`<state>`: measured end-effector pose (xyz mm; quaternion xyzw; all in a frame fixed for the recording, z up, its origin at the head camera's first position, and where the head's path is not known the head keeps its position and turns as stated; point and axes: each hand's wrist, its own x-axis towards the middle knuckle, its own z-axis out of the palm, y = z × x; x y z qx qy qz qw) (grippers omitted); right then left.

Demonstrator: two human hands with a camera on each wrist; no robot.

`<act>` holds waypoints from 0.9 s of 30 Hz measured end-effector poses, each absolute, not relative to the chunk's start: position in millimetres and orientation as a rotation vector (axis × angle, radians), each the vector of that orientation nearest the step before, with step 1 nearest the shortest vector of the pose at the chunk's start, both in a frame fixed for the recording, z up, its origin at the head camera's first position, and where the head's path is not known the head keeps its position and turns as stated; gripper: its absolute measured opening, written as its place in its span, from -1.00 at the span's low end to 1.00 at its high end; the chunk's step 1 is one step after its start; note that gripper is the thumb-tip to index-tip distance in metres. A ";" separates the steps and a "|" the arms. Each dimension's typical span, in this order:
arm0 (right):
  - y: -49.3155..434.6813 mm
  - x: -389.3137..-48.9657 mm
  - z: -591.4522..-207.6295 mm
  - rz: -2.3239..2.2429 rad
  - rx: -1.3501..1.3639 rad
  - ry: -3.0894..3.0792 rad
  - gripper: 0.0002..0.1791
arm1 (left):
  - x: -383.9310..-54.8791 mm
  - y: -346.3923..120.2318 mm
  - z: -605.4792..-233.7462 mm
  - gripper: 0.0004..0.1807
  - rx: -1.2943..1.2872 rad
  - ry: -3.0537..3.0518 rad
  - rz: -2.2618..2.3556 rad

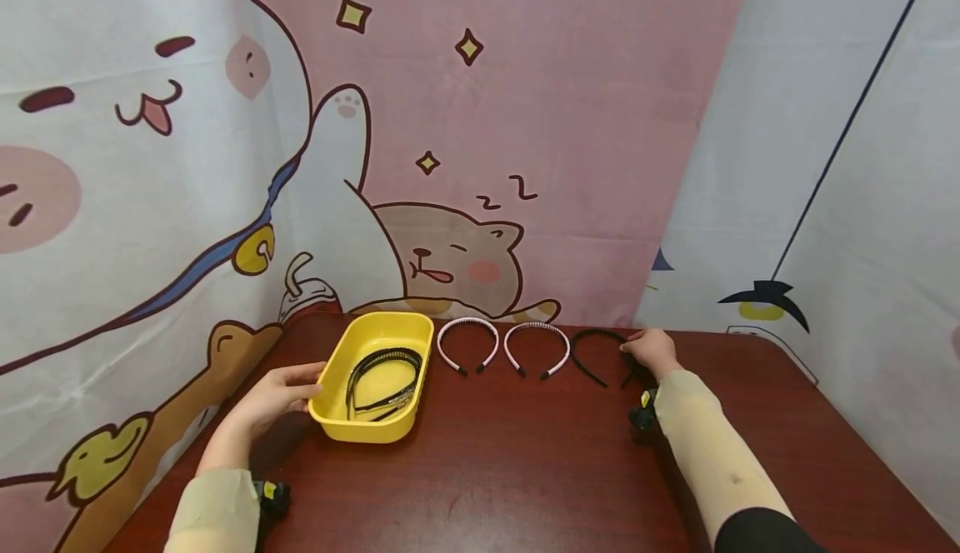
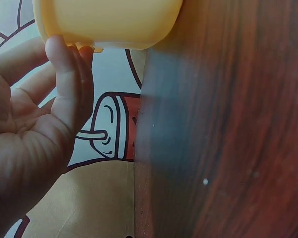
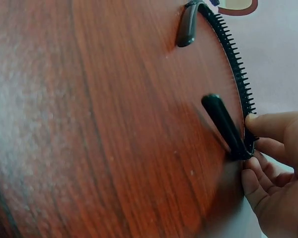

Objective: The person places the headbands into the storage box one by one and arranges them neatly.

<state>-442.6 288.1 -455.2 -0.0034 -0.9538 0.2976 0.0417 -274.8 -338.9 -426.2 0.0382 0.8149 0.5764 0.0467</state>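
My left hand (image 1: 276, 396) grips the left rim of a yellow plastic basket (image 1: 426, 349); in the left wrist view the fingers (image 2: 64, 64) curl up to its edge. Black headbands (image 1: 387, 355) lie overlapping inside it. Over at the far right, my right hand (image 1: 651, 350) pinches one side of a black toothed headband (image 1: 592, 332) at the back of the table. The right wrist view shows thumb and fingers at the band (image 3: 233, 59), near one of its tips, with both ends pointing toward me.
Two pale pink headbands with black tips, one (image 1: 468, 321) beside the basket and another (image 1: 537, 326) to its right, form a row with the black one. The dark red wooden table (image 1: 495, 470) meets a cartoon-printed cloth (image 1: 585, 137) along its back edge.
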 end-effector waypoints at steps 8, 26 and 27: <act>292.6 -435.9 -450.3 0.959 -0.057 -2.889 -0.70 | -276.3 -336.2 -423.4 -0.38 0.108 2.499 1.749; 298.0 -422.4 -450.5 1.736 -0.168 -2.707 -0.53 | -273.8 -339.0 -426.9 -0.37 0.133 2.487 1.755; 298.2 -421.0 -450.7 1.753 -0.165 -2.701 -0.51 | -273.7 -339.0 -427.0 -0.37 0.135 2.488 1.755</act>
